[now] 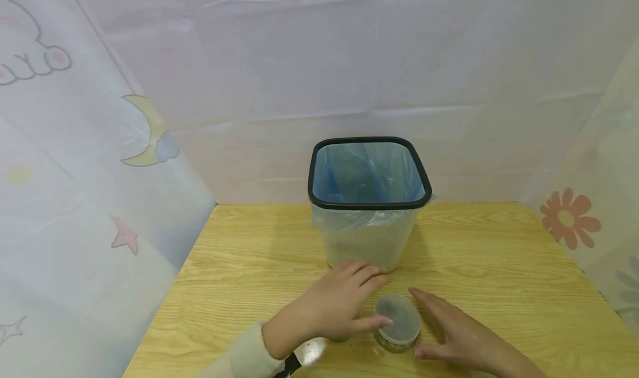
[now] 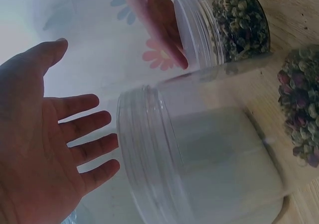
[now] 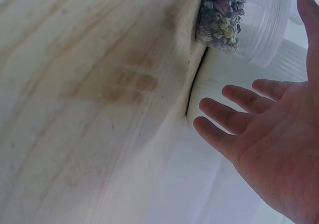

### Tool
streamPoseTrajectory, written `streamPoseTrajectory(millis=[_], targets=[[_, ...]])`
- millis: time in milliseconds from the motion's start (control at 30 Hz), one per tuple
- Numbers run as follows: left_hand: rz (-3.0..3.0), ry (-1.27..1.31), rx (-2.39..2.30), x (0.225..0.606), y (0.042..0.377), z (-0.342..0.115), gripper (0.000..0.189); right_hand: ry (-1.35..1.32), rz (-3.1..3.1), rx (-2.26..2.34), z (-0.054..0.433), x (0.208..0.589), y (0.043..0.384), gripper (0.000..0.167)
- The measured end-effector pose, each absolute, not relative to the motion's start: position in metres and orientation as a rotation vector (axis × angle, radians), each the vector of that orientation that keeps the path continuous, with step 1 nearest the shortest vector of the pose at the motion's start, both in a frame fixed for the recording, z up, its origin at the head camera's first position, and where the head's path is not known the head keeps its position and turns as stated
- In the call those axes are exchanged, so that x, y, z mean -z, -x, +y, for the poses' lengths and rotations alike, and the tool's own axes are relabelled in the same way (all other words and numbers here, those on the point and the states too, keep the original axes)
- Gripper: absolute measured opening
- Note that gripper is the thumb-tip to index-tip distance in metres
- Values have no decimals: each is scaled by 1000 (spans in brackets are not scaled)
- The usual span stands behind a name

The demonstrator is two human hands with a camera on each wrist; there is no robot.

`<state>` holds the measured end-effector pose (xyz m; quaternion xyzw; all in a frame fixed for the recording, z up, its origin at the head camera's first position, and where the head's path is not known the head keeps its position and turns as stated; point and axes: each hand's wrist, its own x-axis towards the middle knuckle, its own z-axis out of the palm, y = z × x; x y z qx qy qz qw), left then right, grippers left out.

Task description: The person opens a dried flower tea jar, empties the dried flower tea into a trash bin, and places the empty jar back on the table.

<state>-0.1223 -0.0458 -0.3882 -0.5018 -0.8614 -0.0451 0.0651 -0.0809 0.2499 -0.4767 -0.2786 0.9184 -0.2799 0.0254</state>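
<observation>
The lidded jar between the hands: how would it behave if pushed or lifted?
The jar is probably light, since it holds what look like dried flowers. Smooth and clear-sided, it may feel slippery. Standing upright, it should slide, not roll.

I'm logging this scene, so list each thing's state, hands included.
Left hand: fingers extended, holding nothing.
Right hand: fingers extended, holding nothing.
Jar between the hands: upright, lid on, dried flowers inside.
Jar nearer the left hand: upright, dried flowers in its lower part; whether lidded, unclear.
Bin: upright, open-topped, lined.
Bag: spread open inside the bin, overhanging outside.
</observation>
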Motion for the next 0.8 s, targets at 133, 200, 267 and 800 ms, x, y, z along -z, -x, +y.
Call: streamPoseTrajectory(millis=[133,200,267,800], targets=[[-2573,1533,66,390,120,-38,73,886,2857,834,248,480,81,107],[-2575,1546,35,392,119,-34,73,885,2871,813,248,481,81,107],[-2591,1562,14,393,119,-31,74,892,2864,814,247,483,81,107],[-2621,1654,-100,403,116,-8,76,773,2774,855,244,492,84,98]])
